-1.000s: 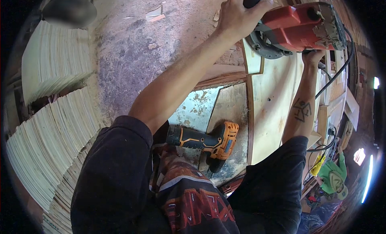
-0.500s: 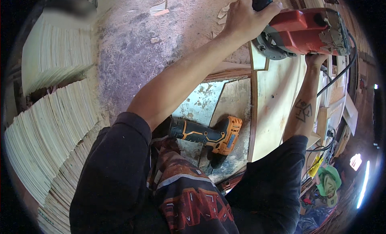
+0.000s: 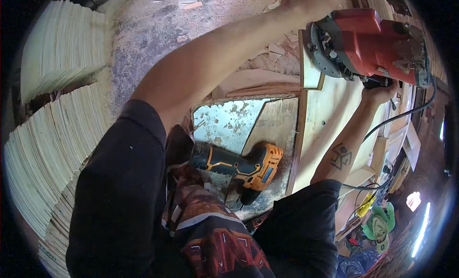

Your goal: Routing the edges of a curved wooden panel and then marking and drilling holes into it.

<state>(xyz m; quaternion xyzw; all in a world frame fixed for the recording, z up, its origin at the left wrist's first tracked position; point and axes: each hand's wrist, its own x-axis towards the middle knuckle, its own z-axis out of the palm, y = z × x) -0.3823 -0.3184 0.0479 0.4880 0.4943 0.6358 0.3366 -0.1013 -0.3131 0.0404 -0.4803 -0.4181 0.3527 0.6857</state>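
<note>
Near the upper right I hold a worn red router point(image 3: 377, 46) tilted on its side, its dark round base plate turned to the left. My left hand point(image 3: 318, 2) is at the router's far side, partly cut off by the picture's top edge; its fingers barely show. My right hand point(image 3: 382, 91) is wrapped round the black handle on the router's near side. Beneath the router is a pale wooden panel point(image 3: 330, 111) with brown edging and a small dark hole. An orange and black cordless drill point(image 3: 239, 167) lies on the worn boards close in front of me.
Tall stacks of thin wood sheets point(image 3: 52, 149) stand at the left. A black power cord point(image 3: 406, 113) runs from the router down the right side. Wood scraps point(image 3: 191, 1) lie on the dusty surface ahead. A person in green point(image 3: 380, 225) is at the lower right.
The router has tilted further and shifted slightly right and nearer in the picture, with both hands moving along. My left hand is now partly out of view. The drill lies where it was.
</note>
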